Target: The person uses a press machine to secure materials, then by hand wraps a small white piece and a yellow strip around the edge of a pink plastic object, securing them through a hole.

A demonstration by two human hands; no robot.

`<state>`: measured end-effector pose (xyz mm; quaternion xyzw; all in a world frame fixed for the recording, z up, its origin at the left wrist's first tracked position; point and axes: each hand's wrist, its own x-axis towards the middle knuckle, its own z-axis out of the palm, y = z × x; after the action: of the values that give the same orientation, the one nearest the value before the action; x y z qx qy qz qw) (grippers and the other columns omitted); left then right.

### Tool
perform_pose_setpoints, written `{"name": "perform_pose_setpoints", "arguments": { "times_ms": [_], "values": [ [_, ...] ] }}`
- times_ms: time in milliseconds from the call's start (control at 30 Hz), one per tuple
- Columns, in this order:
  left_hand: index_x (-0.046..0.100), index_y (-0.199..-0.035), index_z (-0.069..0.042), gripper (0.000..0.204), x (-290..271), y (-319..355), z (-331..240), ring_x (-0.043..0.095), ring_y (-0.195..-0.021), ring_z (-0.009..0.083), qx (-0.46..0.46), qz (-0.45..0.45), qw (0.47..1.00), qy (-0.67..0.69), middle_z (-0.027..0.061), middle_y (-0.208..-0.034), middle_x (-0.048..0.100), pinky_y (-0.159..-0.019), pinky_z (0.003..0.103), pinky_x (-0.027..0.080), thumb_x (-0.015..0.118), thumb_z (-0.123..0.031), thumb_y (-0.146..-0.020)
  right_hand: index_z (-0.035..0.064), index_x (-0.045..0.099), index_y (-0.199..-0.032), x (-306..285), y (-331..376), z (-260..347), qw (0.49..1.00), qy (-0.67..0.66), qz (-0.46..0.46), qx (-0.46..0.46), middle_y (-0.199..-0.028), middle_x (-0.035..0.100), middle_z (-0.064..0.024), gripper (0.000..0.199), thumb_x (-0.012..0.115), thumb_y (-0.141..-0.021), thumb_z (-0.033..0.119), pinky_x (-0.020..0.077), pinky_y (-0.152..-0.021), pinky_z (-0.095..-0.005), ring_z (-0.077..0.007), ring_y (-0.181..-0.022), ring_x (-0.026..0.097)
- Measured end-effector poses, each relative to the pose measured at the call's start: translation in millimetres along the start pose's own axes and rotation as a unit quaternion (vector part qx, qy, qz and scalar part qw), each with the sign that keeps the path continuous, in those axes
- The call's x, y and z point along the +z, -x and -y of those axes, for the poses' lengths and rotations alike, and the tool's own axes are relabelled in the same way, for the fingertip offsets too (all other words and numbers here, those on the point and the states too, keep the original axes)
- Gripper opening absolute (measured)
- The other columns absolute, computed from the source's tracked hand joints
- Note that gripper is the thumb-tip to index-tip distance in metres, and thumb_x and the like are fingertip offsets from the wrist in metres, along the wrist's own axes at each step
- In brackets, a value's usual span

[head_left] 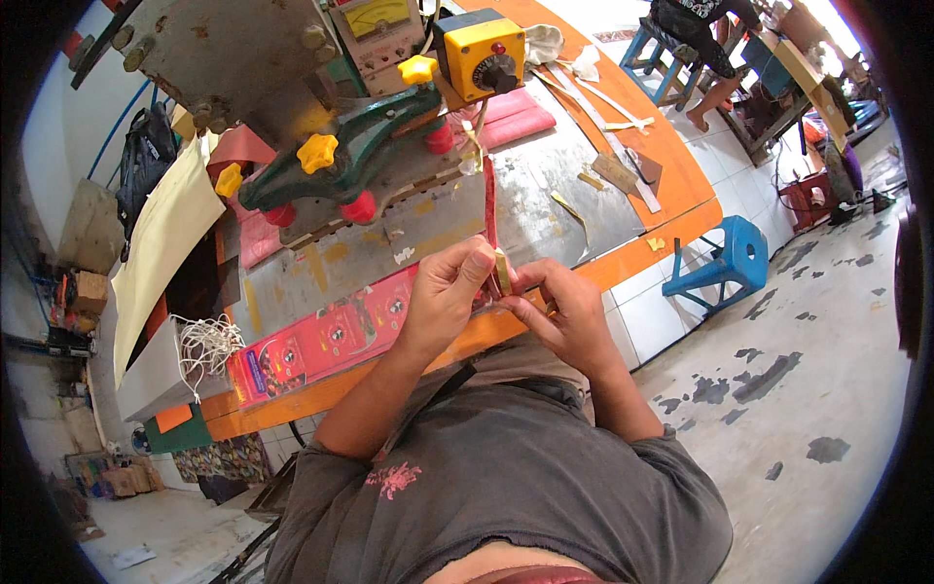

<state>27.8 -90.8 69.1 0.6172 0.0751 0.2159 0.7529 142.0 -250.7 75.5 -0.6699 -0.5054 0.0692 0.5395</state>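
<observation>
Both forearms are reaching forward, the left hand point(443, 297) and right hand point(569, 316) meeting with fingers point(477, 261) curled in a pinch.

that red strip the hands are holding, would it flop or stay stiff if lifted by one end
Probably floppy: the red strip is long, thin and narrow, trailing from both hands, left hand and right hand, over the table. Likely light too.

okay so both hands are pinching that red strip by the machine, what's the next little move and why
Probably press the small tan piece flat against the red strip. The left hand and right hand pinch both together at the strip's near end, while its far end runs to the green machine.
</observation>
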Motion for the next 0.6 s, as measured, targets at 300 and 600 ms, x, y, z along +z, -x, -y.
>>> {"name": "perform_pose_setpoints", "arguments": {
  "times_ms": [300, 600],
  "values": [
    [0.069, -0.104, -0.005, 0.041, 10.1, -1.2, 6.7, 0.06, -0.08, 0.0031, -0.016, 0.04, 0.986, 0.159, -0.0014, -0.093, 0.07, -0.071, 0.021, 0.049, 0.057, -0.043, -0.113, 0.0003, 0.067, -0.109, -5.1, 13.5, -9.3, 0.957, -0.255, 0.051, 0.127, -0.094, 0.071, 0.0003, 0.016, 0.077, -0.102, 0.011, 0.048, -0.069, -0.0204, -0.0033, -0.081, 0.062],
    [0.064, -0.111, -0.005, 0.029, 13.6, -6.4, 1.7, 0.057, -0.079, 0.0048, 0.004, 0.048, 0.994, 0.093, 0.0, -0.101, 0.064, -0.068, 0.022, 0.047, 0.067, -0.034, -0.11, 0.0006, 0.067, -0.112, -5.7, 14.7, -11.3, 0.928, -0.34, 0.0, 0.153, -0.1, 0.069, -0.0007, 0.017, 0.076, -0.103, 0.012, 0.0493, -0.079, -0.0213, -0.0048, -0.089, 0.063]
  ]
}}
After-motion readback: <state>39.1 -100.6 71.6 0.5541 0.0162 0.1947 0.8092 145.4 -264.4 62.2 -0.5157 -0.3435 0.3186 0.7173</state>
